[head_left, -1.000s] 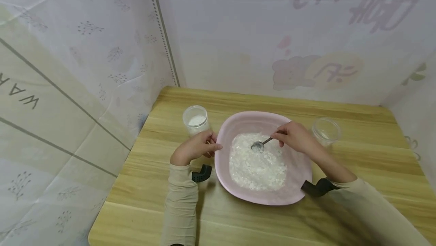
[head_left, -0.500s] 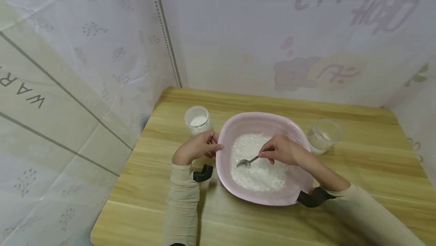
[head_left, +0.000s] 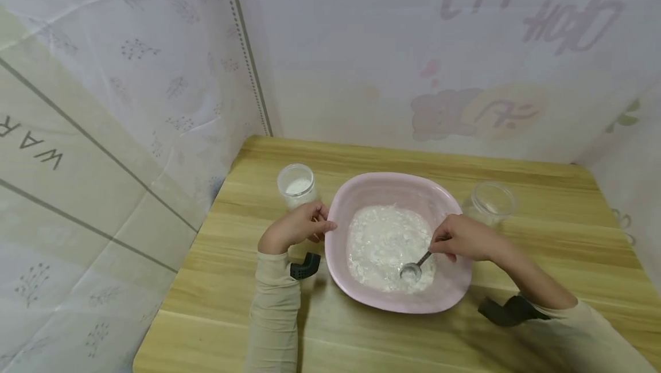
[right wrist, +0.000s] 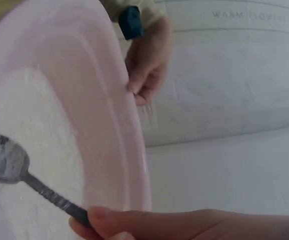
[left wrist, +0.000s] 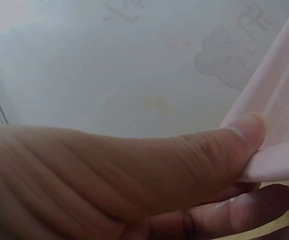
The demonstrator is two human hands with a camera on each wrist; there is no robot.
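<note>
A pink basin (head_left: 341, 269) stands on the wooden table, with a wet-looking, lumpy white mixture (head_left: 384, 241) over its bottom. My left hand (head_left: 295, 227) pinches the basin's left rim; in the left wrist view the thumb (left wrist: 249, 131) lies over the rim and the fingers are beneath it. Between thumb and fingers, my right hand (head_left: 467, 238) grips the handle of a metal spoon (head_left: 411, 271). The spoon's bowl is in the mixture at the near right part of the basin. Seen from the right wrist, the spoon (right wrist: 12, 159) slants down from the fingertips.
Behind my left hand stands a clear jar (head_left: 296, 182) partly filled with white powder. Another clear jar (head_left: 490, 201) is right of the basin, partly behind my right hand. The wooden table (head_left: 217, 304) meets printed cloth walls (head_left: 341, 63) at its back and left.
The spoon went from the basin's middle toward the near left, then across to the near right, with my right hand moving along. My left hand has stayed on the rim.
</note>
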